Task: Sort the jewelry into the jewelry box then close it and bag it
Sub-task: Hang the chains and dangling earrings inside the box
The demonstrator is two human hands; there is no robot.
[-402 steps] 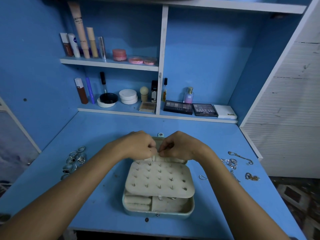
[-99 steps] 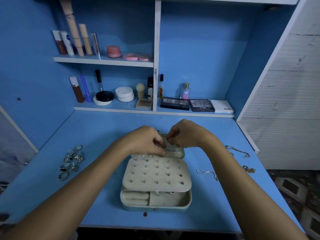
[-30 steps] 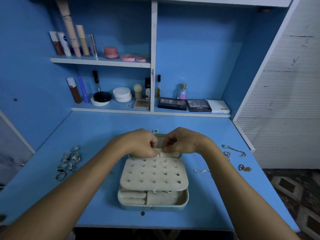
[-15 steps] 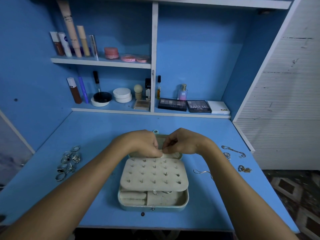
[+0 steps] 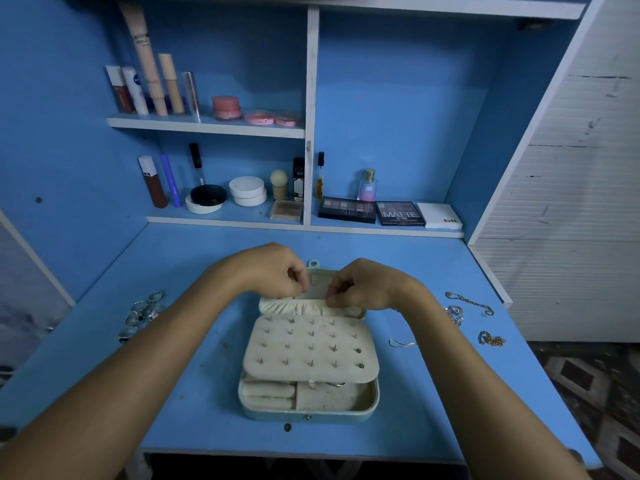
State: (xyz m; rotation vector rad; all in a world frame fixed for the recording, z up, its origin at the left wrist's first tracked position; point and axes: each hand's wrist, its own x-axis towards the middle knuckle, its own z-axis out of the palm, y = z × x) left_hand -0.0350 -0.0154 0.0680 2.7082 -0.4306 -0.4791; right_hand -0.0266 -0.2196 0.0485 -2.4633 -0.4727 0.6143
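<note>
Left edge of blue table (image 5: 398, 258): cluster of silver rings (image 5: 140, 315). Centre: open pale jewelry box (image 5: 308, 408), cream lining, studded earring panel (image 5: 310, 348) folded over front compartments. Left hand (image 5: 277, 271) and right hand (image 5: 360, 285) at gathered lid pocket (image 5: 311, 308), fingers curled, pinching something too small to identify. Right: chains (image 5: 469, 303). Shelf palettes: "NUDES" (image 5: 346, 210), "MATTE" (image 5: 400, 213), "NUDE" (image 5: 440, 216).
</note>
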